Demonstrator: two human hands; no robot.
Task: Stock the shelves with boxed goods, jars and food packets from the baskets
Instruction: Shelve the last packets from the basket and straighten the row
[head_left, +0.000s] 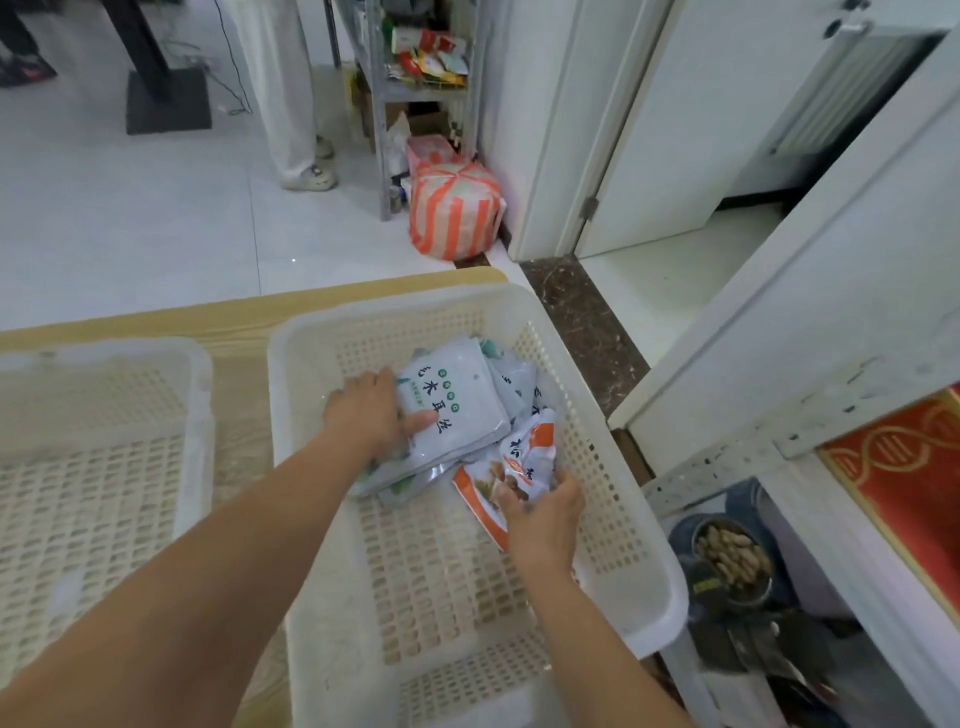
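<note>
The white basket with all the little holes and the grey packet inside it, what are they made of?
The white holed basket looks like moulded plastic: matt, slightly see-through, with an even grid of holes. The pale grey flat packet, gripped by the left hand, seems thin plastic or foil film: softly shiny, silvery at its edge, bending a little.
</note>
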